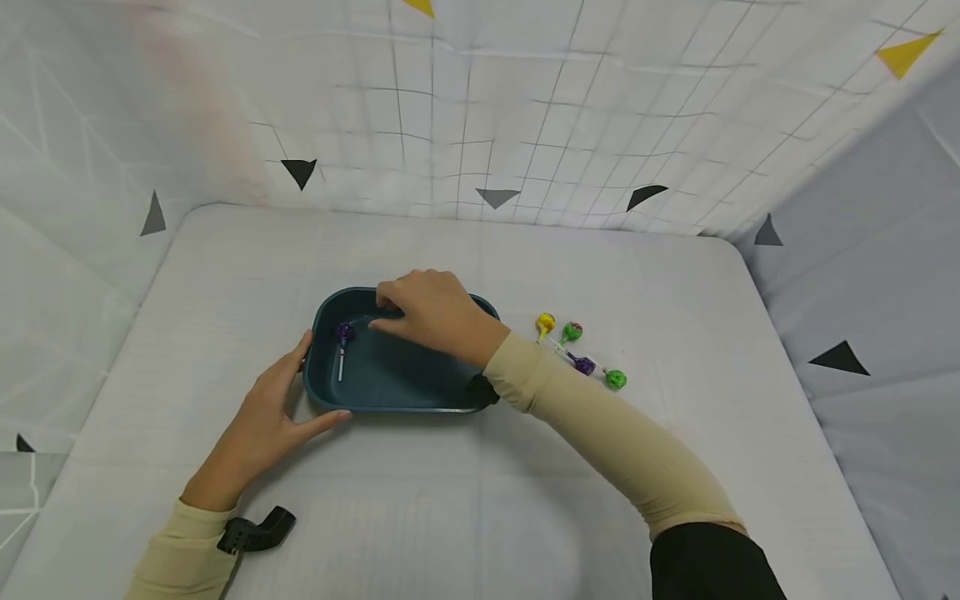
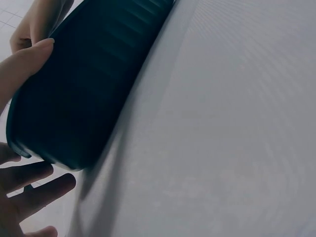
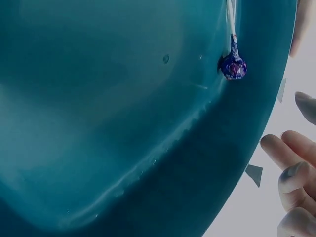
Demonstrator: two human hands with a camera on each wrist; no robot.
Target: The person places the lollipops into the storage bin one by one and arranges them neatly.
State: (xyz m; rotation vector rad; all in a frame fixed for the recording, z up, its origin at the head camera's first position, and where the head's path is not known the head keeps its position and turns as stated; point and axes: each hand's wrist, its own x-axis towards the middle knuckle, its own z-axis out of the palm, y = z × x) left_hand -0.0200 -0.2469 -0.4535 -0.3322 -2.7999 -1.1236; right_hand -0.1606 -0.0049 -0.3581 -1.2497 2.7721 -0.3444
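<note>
The bare right hand (image 1: 437,315) and its tan cloth sleeve (image 1: 600,425) hide part of the dark teal, rounded tray (image 1: 397,375) in the head view. The right wrist view cuts off the white stick (image 3: 231,19) of the round purple lollipop (image 3: 234,67) at the top, while the left wrist view cuts into the bare left hand (image 1: 264,418).

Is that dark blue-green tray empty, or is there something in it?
Not empty: a purple lollipop lies inside the tray, near its left end, in the head view. The right hand hides part of the inside.
</note>
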